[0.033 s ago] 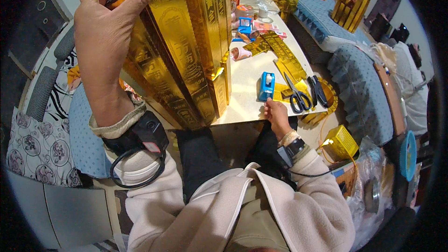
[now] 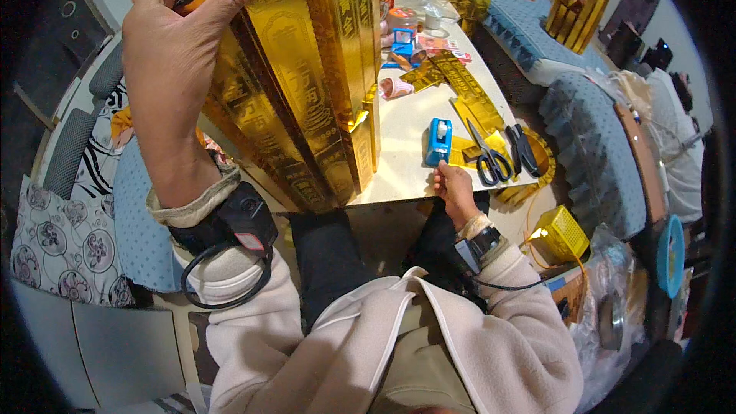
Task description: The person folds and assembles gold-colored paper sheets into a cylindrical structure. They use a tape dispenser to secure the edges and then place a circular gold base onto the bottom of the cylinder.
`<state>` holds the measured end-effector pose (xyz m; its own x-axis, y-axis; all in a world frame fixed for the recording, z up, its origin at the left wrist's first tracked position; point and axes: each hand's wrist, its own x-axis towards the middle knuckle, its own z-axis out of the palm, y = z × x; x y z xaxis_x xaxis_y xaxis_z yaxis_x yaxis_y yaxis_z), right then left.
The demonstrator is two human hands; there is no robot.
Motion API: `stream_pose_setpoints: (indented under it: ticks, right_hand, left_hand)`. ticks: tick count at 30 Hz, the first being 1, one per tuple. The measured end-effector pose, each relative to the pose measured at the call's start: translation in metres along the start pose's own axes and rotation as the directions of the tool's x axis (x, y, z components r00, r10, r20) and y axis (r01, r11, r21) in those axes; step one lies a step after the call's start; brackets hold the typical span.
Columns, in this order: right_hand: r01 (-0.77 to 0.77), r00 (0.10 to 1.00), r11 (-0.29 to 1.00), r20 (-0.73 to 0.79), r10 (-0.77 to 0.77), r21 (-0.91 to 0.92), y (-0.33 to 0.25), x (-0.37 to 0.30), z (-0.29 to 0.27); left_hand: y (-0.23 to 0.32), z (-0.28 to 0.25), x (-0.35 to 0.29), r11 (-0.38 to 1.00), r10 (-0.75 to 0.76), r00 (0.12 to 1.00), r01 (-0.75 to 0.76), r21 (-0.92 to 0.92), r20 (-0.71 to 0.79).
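A tall tower of embossed gold card columns (image 2: 295, 84) stands upright at the table's near left edge. My left hand (image 2: 180, 31) is wrapped round its upper left part, thumb over a column's edge. Some of those fingers are cut off at the picture's top, and a small dark rounded thing shows under them. My right hand (image 2: 458, 188) is closed in a pinch at the near end of a blue tape dispenser (image 2: 438, 140). Anything between its fingertips is too small to make out. Black-handled scissors (image 2: 492, 165) lie right of the dispenser, beside a black stapler-like tool (image 2: 521, 150).
Gold card strips (image 2: 471, 92) lie on the white table (image 2: 399, 138). Behind them are a pink paper cup (image 2: 395, 88), a blue item (image 2: 402, 40) and plastic wrapping. Blue-covered seats (image 2: 590, 153) stand at right, with a yellow perforated box (image 2: 561, 234) below.
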<state>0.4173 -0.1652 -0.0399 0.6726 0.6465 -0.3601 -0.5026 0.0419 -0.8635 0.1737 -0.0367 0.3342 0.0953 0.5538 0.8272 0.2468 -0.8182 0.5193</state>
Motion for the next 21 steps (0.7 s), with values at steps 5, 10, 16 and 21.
stream_pose_setpoints:
  ticks: [5,10,16,21]
  right_hand:
    - [-0.076,0.997,0.996,0.029,0.075,0.038,0.000,0.010,-0.001]
    - [-0.007,0.995,0.995,0.093,0.017,-0.102,0.004,-0.008,0.018]
    - [0.543,0.759,0.840,0.436,-0.484,-0.014,-0.034,-0.068,0.084]
    - [0.577,0.652,0.800,0.496,-0.573,0.166,-0.055,-0.100,0.139]
  left_hand:
    - [0.010,-0.007,0.002,0.995,-0.084,0.994,0.087,-0.041,0.069]
    - [0.015,-0.012,-0.001,0.944,-0.126,0.977,0.172,-0.283,0.174]
    - [0.021,-0.011,-0.002,0.960,-0.082,0.987,0.115,-0.255,0.136]
    - [0.024,-0.007,-0.011,0.992,-0.092,0.991,0.099,-0.078,0.095]
